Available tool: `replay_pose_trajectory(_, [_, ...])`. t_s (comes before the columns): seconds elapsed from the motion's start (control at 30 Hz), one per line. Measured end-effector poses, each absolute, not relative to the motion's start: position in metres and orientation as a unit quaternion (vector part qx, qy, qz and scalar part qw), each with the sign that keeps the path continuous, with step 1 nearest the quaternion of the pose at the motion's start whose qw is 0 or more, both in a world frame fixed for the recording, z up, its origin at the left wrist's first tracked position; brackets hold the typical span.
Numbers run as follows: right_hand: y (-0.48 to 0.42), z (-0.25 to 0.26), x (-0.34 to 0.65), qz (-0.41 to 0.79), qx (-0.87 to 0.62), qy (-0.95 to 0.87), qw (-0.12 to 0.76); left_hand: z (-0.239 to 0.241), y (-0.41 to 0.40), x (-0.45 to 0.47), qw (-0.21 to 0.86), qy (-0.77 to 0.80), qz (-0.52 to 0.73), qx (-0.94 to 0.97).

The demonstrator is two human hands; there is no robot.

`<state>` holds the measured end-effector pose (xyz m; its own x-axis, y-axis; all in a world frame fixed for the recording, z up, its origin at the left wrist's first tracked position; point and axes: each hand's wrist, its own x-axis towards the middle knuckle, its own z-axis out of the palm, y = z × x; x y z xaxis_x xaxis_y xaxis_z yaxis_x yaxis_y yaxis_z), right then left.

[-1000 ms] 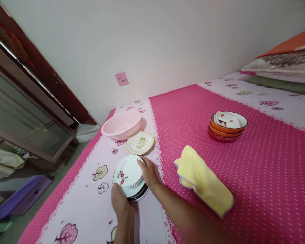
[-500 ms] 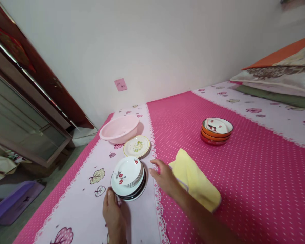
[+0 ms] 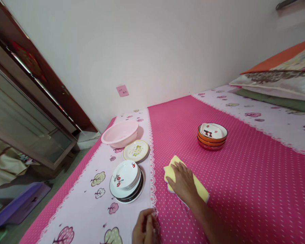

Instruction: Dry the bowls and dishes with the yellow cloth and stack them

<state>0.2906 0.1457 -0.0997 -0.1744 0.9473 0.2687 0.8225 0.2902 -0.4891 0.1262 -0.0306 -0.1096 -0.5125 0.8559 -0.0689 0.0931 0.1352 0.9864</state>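
Note:
My right hand (image 3: 182, 181) lies over a folded yellow cloth (image 3: 201, 190) on the pink dotted bedspread, its fingers and thumb closed on the fabric. Lower and to the left, my left hand (image 3: 143, 227) is loosely curled at the bottom edge of the picture, with a gap between thumb and fingers and nothing seen in it. Just beyond it stands a stack of plates (image 3: 125, 174), small white flowered ones over larger dark-edged ones. Behind that, touching or nearly so, is a yellow-rimmed plate stack (image 3: 136, 150).
A pink basin (image 3: 120, 134) sits near the wall behind the plates. Farther right are stacked orange and red bowls (image 3: 212, 137) with a white dish in the top one. Pillows (image 3: 282, 79) lie at the far right. The bed's left edge drops to the floor, where a purple container (image 3: 20, 203) stands.
My left hand has left the side of the plate stack and come back toward me. My right hand has moved right, from beside the plates onto the yellow cloth, which has shifted slightly.

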Motion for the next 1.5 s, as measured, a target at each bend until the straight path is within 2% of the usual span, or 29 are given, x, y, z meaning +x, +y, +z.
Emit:
replay_pose_trajectory(0.13, [0.15,-0.099,0.298,0.144,-0.576,-0.762,0.259,-0.105,-0.018,0.154,0.431,0.639,0.437,0.465])
replay_pose_trajectory(0.23, [0.151,-0.1,0.302,0.147,-0.571,-0.767,0.254,-0.104,-0.015,0.161,0.441,0.634,0.423,0.474])
replay_pose_trajectory(0.43, [0.151,-0.102,0.3,0.124,-0.571,-0.764,0.275,-0.078,-0.022,0.108,0.343,0.688,0.514,0.381])
replay_pose_trajectory(0.53, [0.151,-0.103,0.299,0.117,-0.571,-0.76,0.288,-0.051,-0.018,0.062,0.225,0.725,0.573,0.308])
replay_pose_trajectory(0.6, [0.151,-0.104,0.299,0.113,-0.573,-0.756,0.296,-0.034,-0.01,0.034,0.183,0.73,0.605,0.258])
replay_pose_trajectory(0.7, [0.151,-0.103,0.3,0.115,-0.573,-0.756,0.295,-0.014,0.011,0.002,0.209,0.748,0.588,0.228])
replay_pose_trajectory(0.9, [0.151,-0.099,0.301,0.124,-0.576,-0.755,0.288,0.001,0.054,-0.029,0.264,0.797,0.458,0.293])
replay_pose_trajectory(1.17, [0.151,-0.1,0.302,0.122,-0.571,-0.757,0.295,0.003,0.09,-0.032,0.225,0.857,0.317,0.337])
replay_pose_trajectory(1.37, [0.152,-0.103,0.302,0.13,-0.569,-0.755,0.3,0.008,0.09,-0.032,0.271,0.848,0.338,0.306])
replay_pose_trajectory(1.5, [0.152,-0.103,0.302,0.131,-0.569,-0.754,0.3,0.013,0.083,-0.026,0.355,0.8,0.409,0.259])
